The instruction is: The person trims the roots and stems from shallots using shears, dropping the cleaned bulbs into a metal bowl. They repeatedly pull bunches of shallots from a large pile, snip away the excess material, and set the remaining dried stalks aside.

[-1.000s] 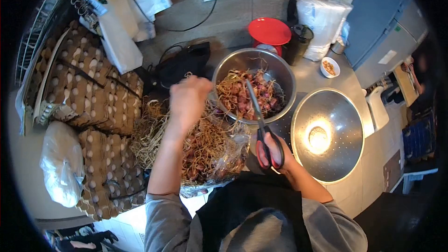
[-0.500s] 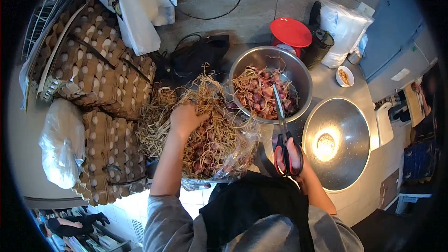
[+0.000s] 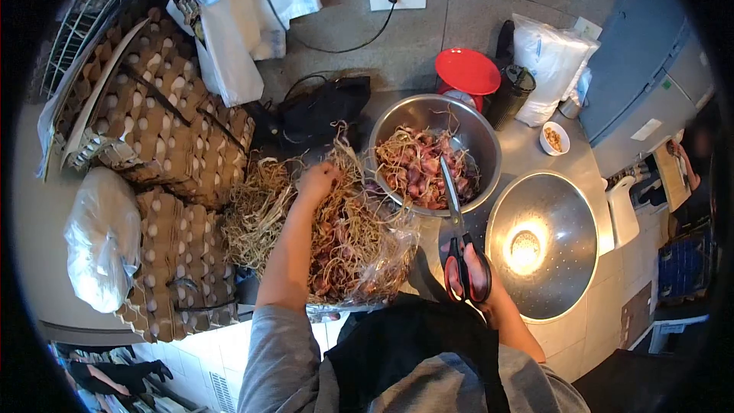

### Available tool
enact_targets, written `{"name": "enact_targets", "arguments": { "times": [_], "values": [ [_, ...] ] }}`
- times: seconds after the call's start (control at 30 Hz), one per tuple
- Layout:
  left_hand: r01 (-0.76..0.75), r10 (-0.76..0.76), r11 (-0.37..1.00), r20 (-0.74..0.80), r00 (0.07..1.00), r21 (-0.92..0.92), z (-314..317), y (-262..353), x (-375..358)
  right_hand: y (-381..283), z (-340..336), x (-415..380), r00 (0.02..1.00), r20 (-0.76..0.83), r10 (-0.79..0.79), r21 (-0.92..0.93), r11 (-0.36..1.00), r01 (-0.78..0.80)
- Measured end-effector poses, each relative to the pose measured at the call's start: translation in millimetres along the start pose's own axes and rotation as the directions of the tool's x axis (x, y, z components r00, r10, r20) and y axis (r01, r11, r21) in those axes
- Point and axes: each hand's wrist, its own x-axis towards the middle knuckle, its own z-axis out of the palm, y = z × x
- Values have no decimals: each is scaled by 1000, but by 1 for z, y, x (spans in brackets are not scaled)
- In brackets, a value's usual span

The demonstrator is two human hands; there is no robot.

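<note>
My left hand point(image 3: 318, 183) reaches into the heap of shallots point(image 3: 336, 260) with long dry stems, its fingers closed on a tuft of stems near the heap's far side. My right hand point(image 3: 489, 284) grips scissors point(image 3: 456, 218) with black and red handles. Their blades point away from me, nearly together, with the tips over the steel bowl point(image 3: 382, 118). Inside that bowl lie trimmed shallots point(image 3: 420, 168), some with roots attached. Clear plastic point(image 3: 394, 248) shows along the heap's right edge.
Stacked egg trays point(image 3: 183, 252) and a white plastic bag point(image 3: 103, 241) stand at left. A steel colander point(image 3: 573, 291) sits at right. Behind are a red scale point(image 3: 466, 69), a dark canister point(image 3: 511, 99) and a small white bowl point(image 3: 562, 130). Another person's arm point(image 3: 690, 172) shows far right.
My left hand has shifted slightly farther over the heap, and its fingers have drawn in on the stems. My right hand still holds the scissors over the bowl. The view has tilted slightly.
</note>
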Motion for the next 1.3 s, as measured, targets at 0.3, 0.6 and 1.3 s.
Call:
{"name": "enact_targets", "arguments": {
  "times": [0.3, 0.6, 1.3],
  "values": [
    [-139, 176, 738, -10, 984, -661, -99, 88, -33, 3, -10, 4, 1000, 0, 29, 62, 998, -28],
    [-329, 286, 507, -204, 936, -797, -131, 182, -88, -2, -6, 0, 994, 102, -39, -31, 999, 42],
    [-88, 329, 184, -23, 944, -979, -60, 257, -109, -35, 45, 9, 746, 634, -205, 476, 864, -167]
  ]
}}
